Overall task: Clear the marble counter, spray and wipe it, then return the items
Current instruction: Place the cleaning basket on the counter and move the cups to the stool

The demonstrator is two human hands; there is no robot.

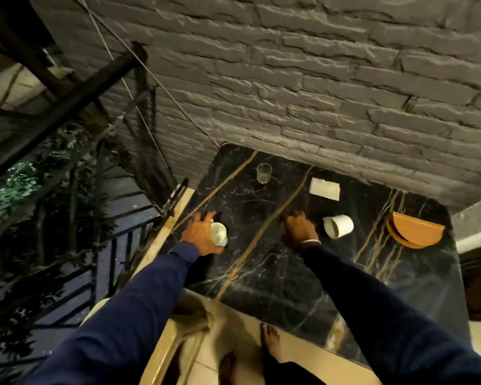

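— Dim overall, lit warm from above and the right; brightest on the grey brick wall (317, 79).

— Dark at the left, by the railing (117, 245) and foliage (25, 173). Faint sheen on the black marble counter (289, 273).

— Strongly bent toward the edges, wide-angle. Soft and smeared throughout, worst on the sleeves (400, 329) at the bottom.

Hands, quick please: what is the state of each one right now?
Left hand: closed around a white cup, holding it at the marble counter.
Right hand: open, fingers spread on the counter, holding nothing; a second white cup lies beside it.
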